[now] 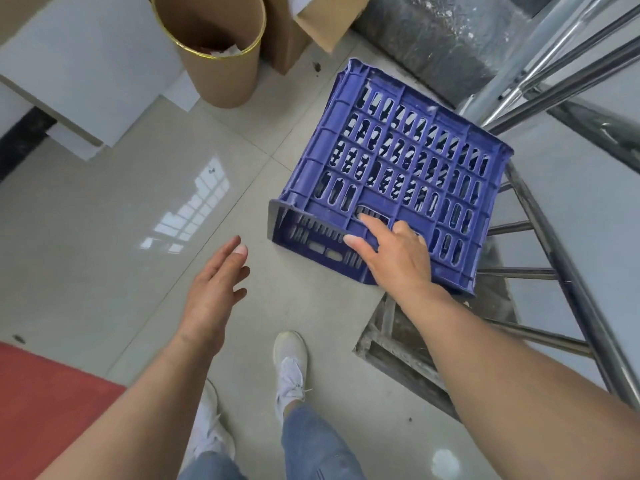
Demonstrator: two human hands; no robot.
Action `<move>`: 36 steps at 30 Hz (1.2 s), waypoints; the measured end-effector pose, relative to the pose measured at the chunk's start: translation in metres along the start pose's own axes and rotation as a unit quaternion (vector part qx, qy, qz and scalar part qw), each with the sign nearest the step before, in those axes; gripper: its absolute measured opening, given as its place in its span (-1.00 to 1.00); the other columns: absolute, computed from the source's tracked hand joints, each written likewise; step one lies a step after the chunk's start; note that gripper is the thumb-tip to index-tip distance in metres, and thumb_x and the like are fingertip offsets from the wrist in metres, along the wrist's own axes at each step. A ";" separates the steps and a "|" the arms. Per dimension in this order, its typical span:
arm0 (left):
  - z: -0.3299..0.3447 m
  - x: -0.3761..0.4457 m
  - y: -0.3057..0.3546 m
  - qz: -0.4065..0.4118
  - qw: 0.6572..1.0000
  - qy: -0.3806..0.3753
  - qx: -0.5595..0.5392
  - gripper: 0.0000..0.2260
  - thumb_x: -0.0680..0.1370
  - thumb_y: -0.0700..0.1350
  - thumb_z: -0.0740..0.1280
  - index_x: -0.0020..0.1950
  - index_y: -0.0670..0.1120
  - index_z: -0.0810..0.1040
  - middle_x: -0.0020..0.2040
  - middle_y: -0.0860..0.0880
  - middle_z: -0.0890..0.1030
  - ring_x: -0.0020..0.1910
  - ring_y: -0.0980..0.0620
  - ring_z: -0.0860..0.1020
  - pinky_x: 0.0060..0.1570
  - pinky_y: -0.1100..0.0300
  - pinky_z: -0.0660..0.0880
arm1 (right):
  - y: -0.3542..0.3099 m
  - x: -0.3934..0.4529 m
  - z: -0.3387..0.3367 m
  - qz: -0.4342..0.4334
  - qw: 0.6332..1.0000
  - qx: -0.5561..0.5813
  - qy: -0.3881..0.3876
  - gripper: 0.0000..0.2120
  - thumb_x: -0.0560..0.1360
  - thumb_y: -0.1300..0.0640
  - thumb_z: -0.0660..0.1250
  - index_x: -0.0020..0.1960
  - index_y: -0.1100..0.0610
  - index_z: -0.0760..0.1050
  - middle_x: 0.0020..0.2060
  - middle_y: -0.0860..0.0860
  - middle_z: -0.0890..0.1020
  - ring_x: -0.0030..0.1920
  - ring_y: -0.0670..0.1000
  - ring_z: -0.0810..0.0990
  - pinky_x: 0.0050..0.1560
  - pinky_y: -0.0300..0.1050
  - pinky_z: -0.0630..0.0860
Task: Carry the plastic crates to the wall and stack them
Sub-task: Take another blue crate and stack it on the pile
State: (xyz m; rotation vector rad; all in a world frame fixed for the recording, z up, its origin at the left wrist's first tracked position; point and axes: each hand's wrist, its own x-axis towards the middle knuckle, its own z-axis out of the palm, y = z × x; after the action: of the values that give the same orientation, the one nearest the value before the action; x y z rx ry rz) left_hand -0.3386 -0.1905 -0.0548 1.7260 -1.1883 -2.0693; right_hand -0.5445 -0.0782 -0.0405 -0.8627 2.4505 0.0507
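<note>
Down on the tiled floor (104, 220), right by the metal stair railing (554, 258), a blue plastic crate (398, 168) is sitting tipped over, so its slotted side is facing up at the head camera and its open mouth is pointing toward the lower left. The right hand (394, 254) is resting on the crate's near edge, thumb and one finger stretched out over the handle slot, the other fingers curling over the wall, so it's grabbing the crate but pretty loosely. The left hand (214, 289) is hanging in the air just left of the crate, fingers mostly straight and relaxed, holding nothing and not touching the plastic.

Past the crate, toward the far edge of the floor, a round cardboard bin (218, 50) with a gold rim is standing with some scrap paper inside, and a cardboard box (325, 19) is sitting beside it. A red mat (45, 403) is lying at the near left corner. White sneakers (289, 368) and jeans are showing at the bottom.
</note>
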 end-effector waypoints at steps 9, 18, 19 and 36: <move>-0.033 0.003 -0.021 -0.006 0.999 0.033 -0.023 -0.63 0.56 0.06 0.25 0.37 0.12 0.40 0.32 0.03 0.50 0.21 0.03 0.51 0.18 0.05 0.43 | -0.042 0.000 0.018 -0.013 0.998 -0.013 0.062 -0.53 0.58 -0.19 0.05 0.38 0.04 0.31 0.12 0.19 0.50 0.14 0.23 0.47 0.17 0.07 0.35; -0.065 0.013 -0.033 -0.010 0.997 0.066 -0.037 -0.60 0.57 0.08 0.22 0.40 0.06 0.39 0.31 0.03 0.50 0.19 0.04 0.52 0.19 0.06 0.44 | -0.069 0.000 0.030 -0.016 0.996 0.002 0.085 -0.56 0.61 -0.13 0.01 0.37 0.09 0.29 0.09 0.25 0.49 0.10 0.28 0.46 0.13 0.10 0.36; -0.070 0.013 -0.035 -0.010 0.997 0.070 -0.038 -0.60 0.57 0.09 0.22 0.40 0.06 0.39 0.31 0.02 0.50 0.19 0.03 0.52 0.18 0.06 0.44 | -0.074 -0.001 0.032 -0.016 0.996 0.007 0.088 -0.57 0.61 -0.13 0.02 0.36 0.09 0.30 0.08 0.24 0.49 0.09 0.28 0.47 0.12 0.11 0.37; -0.202 -0.029 -0.076 -0.035 0.977 0.184 -0.103 -0.61 0.60 0.10 0.14 0.42 0.06 0.36 0.28 0.04 0.47 0.18 0.02 0.47 0.06 0.08 0.32 | -0.197 -0.049 0.026 -0.072 0.991 0.029 0.108 -0.52 0.63 -0.15 -0.11 0.32 0.12 0.32 0.13 0.25 0.55 0.09 0.27 0.50 -0.11 0.01 0.25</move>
State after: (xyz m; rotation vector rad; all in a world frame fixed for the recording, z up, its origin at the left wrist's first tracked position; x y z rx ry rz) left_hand -0.1237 -0.2133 -0.0848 1.9579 -0.7863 -1.7285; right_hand -0.3834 -0.2012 -0.0112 -1.0653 2.5650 -0.1742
